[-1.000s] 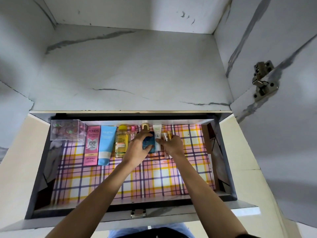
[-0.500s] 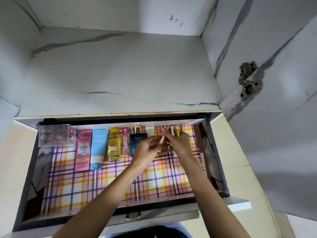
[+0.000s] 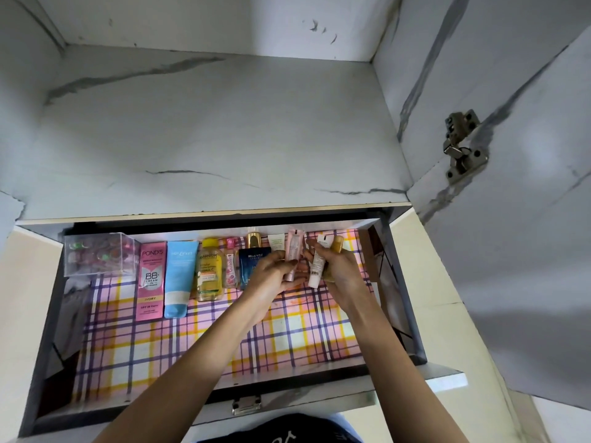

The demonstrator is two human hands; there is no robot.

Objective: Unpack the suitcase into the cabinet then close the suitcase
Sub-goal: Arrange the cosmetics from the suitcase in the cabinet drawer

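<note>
Head view is looking down into the open cabinet drawer (image 3: 396, 282), where a row of toiletries is lying along the back wall on a plaid liner (image 3: 192, 340). Taking the dark blue box (image 3: 254, 260) as the marker: farthest to its left a clear plastic case (image 3: 96, 254) is sitting. After that, moving toward the box, a pink BB cream tube (image 3: 151, 279), a light blue tube (image 3: 179, 276) and a yellow bottle (image 3: 209, 270) are lying side by side. A small pink bottle (image 3: 231, 266) is lying just beside the box's left edge. A gold cap (image 3: 253, 239) is showing just behind the box.

Just right of the box, the left hand (image 3: 271, 279) is curling its fingers round a pale pink tube (image 3: 293, 247) and holding it roughly upright above the liner. A white and green tube (image 3: 275, 243) is peeking out between the box and that hand. Farther right of the box, the right hand (image 3: 339, 273) is gripping a white tube (image 3: 318, 266) together with a small gold-topped bottle (image 3: 335, 246), both raised off the liner. Well to the right of the box and higher up, a metal hinge (image 3: 463, 145) is sitting on the open cabinet door.
</note>
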